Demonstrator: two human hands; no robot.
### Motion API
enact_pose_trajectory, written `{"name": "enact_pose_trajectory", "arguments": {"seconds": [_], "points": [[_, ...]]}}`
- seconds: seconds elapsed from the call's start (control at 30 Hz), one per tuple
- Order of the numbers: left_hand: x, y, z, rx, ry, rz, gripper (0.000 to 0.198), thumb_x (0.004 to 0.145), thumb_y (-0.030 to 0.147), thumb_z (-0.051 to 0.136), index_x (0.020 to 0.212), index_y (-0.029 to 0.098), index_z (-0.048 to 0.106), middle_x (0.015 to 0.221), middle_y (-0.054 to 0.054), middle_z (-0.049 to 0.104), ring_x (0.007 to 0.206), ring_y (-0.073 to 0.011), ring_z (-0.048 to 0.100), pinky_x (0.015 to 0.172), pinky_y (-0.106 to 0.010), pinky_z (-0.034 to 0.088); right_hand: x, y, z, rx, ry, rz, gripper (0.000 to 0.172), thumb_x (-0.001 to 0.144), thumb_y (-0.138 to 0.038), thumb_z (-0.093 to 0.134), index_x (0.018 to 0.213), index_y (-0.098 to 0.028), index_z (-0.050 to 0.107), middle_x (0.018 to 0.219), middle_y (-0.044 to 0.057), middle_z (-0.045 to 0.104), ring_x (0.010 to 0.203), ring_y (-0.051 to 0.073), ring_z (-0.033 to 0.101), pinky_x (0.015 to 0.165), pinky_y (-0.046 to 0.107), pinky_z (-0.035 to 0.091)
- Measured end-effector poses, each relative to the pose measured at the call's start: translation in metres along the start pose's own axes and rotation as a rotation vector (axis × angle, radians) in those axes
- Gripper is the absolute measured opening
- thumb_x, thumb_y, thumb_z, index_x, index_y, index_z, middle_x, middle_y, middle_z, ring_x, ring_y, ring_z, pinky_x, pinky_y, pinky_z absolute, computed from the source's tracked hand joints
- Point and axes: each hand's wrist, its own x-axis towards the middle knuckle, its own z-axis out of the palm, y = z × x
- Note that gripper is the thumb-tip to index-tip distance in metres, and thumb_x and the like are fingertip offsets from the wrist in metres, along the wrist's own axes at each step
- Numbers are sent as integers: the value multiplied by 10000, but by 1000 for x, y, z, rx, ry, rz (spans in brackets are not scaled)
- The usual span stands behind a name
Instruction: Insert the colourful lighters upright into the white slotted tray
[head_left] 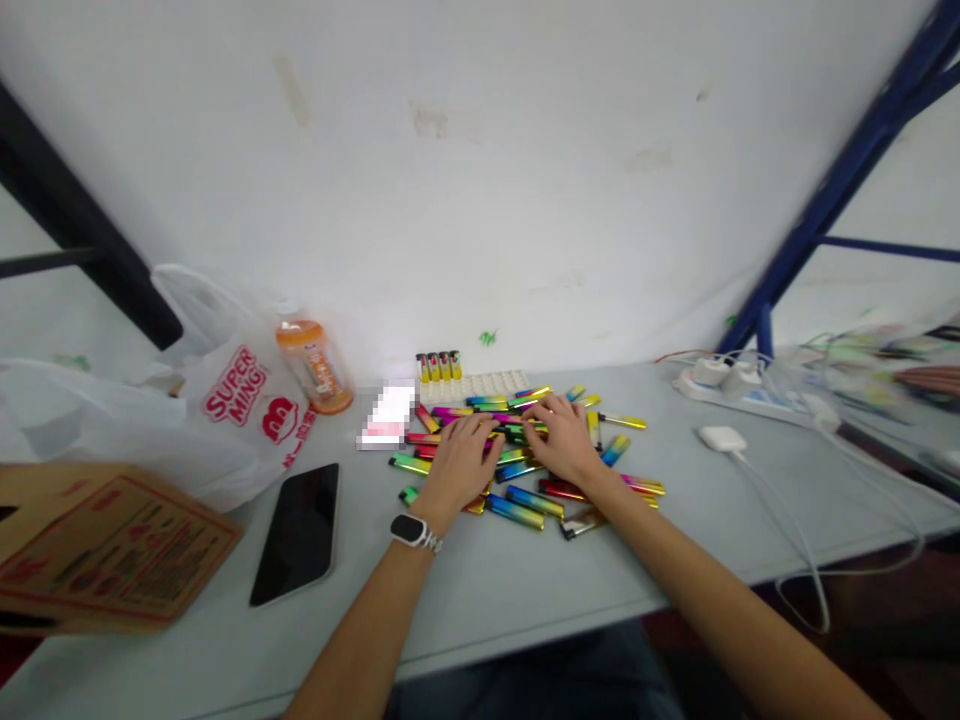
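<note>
A loose pile of shiny lighters in blue, gold, green, red and purple covers the middle of the table; one blue-and-gold lighter point(514, 511) lies at its front. Over the pile's left part rests my left hand point(466, 458), fingers stretched and apart, a watch on the wrist. My right hand point(561, 437) lies on the right part with its fingers spread. Both hands touch lighters, and I see none gripped; some are hidden beneath them. Behind the pile is a white rack point(491, 384) with rows of holes. Several yellow lighters point(439, 369) stand upright in its left end.
To the left are a phone-like screen point(390, 412), an orange drink bottle point(315, 365), a plastic bag point(232, 420), a dark tablet point(298, 535) and a cardboard box point(120, 550). A power strip point(750, 390) and a charger point(722, 440) with cables lie right. A wall stands behind.
</note>
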Motion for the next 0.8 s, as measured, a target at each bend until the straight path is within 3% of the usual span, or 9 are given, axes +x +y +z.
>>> {"name": "enact_pose_trajectory", "arguments": {"seconds": [0.23, 0.43, 0.63, 0.8], "points": [[4, 0, 1, 131, 17, -21, 313, 989, 285, 375, 1173, 183, 605, 1255, -96, 627, 1200, -258, 535, 1038, -458, 405, 18, 0, 13, -66, 18, 30, 215, 946, -296, 478, 946, -209, 674, 1009, 83, 650, 1040, 249, 525, 882, 398, 307], [23, 29, 2, 103, -9, 37, 233, 965, 261, 431, 1076, 197, 625, 1090, -73, 653, 1057, -246, 569, 938, -414, 442, 14, 37, -20, 0, 8, 126, 183, 908, -221, 487, 939, -200, 666, 999, 72, 655, 1018, 230, 549, 861, 358, 345], [71, 78, 37, 54, -92, 121, 148, 929, 248, 506, 986, 196, 632, 1061, -71, 653, 1038, -237, 572, 911, -382, 433, 1, 104, -56, -62, -149, 262, 247, 847, -178, 506, 1022, -176, 680, 1028, 95, 664, 958, 226, 581, 845, 329, 396], [108, 100, 70, 161, -137, 151, 166, 924, 237, 503, 1019, 186, 629, 1061, -83, 661, 1056, -256, 563, 910, -400, 412, -15, 133, -63, -99, -203, 278, 305, 787, -143, 531, 1048, -173, 687, 1058, 99, 664, 997, 229, 587, 863, 311, 406]]}}
